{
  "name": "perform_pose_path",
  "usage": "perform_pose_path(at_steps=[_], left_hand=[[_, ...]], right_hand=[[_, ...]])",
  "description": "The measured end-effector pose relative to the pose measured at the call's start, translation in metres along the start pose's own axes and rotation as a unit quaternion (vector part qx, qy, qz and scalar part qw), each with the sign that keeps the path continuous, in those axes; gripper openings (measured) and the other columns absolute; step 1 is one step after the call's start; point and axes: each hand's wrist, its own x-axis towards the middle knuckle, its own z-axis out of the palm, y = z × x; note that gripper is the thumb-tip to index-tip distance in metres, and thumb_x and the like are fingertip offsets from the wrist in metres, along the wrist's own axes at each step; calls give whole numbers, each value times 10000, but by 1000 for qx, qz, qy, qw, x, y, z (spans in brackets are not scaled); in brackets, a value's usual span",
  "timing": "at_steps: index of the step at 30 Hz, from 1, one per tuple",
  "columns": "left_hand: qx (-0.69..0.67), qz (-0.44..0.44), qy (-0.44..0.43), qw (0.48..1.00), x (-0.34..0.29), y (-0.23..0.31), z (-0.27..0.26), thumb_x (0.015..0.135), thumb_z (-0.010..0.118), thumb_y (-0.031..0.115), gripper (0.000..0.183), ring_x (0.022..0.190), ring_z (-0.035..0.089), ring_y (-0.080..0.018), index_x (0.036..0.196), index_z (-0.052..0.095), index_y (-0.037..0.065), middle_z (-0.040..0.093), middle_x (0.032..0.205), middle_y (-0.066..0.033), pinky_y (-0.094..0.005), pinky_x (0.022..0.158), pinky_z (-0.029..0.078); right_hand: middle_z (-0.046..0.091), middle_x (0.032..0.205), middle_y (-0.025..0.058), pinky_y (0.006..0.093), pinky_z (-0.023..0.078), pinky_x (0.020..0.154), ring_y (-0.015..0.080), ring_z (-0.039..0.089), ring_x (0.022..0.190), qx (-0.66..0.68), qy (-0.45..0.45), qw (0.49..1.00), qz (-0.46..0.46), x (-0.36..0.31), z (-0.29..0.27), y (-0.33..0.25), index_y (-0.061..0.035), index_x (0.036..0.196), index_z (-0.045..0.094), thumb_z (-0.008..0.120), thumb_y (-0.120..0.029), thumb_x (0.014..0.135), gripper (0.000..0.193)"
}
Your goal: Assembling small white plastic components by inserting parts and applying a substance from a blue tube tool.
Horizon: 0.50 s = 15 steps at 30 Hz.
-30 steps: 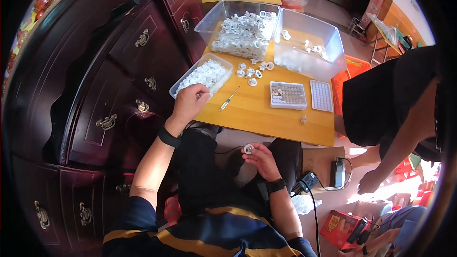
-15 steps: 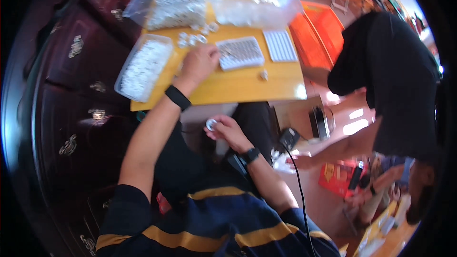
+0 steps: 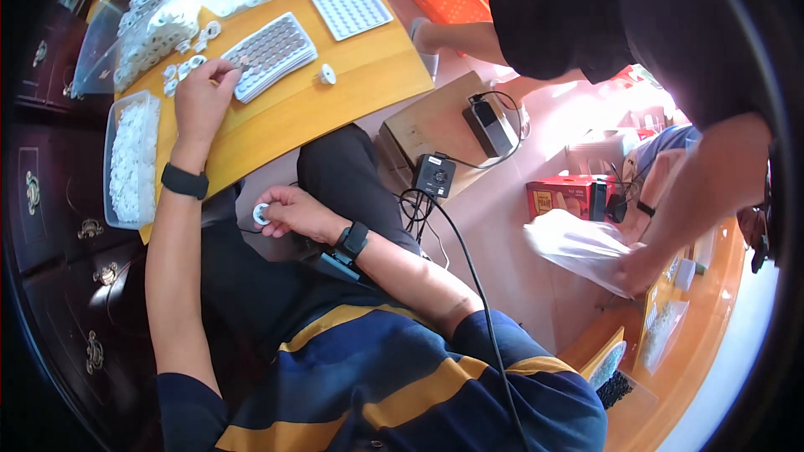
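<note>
Off the desk's (image 3: 373, 79) edge, a disc (image 3: 260, 214) is clamped by the right hand (image 3: 297, 213); the left hand's (image 3: 204, 99) grip by the tray (image 3: 280, 46) is unclear.

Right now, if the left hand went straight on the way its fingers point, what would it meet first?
Most likely the white tray of grey discs: the left hand is already at its near edge, though whether they touch is unclear.
</note>
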Motion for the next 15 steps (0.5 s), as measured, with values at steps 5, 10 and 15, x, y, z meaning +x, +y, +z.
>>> perform_pose_path(at_steps=[5,10,15], left_hand=[[37,18,2,999,-5,-6,-1,833,701,219,204,682,671,-205,955,728,57,714,823,-108,-305,652,511],[45,18,6,999,-4,-1,-1,856,679,192,171,675,664,-198,948,728,57,714,841,-112,-305,647,505],[99,81,0,992,1,4,1,834,681,172,112,672,628,-261,861,708,67,641,763,-107,-357,627,481]], right_hand=[[673,883,62,212,521,586,100,648,689,28,6,1000,-14,-2,1,0,-35,1040,591,550,-119,934,141],[674,861,75,212,517,555,105,647,654,25,8,999,-22,2,1,3,-29,1022,571,539,-99,929,121],[683,913,58,207,526,620,95,653,721,20,8,1000,-8,1,-4,1,-34,1059,589,566,-121,932,156]])
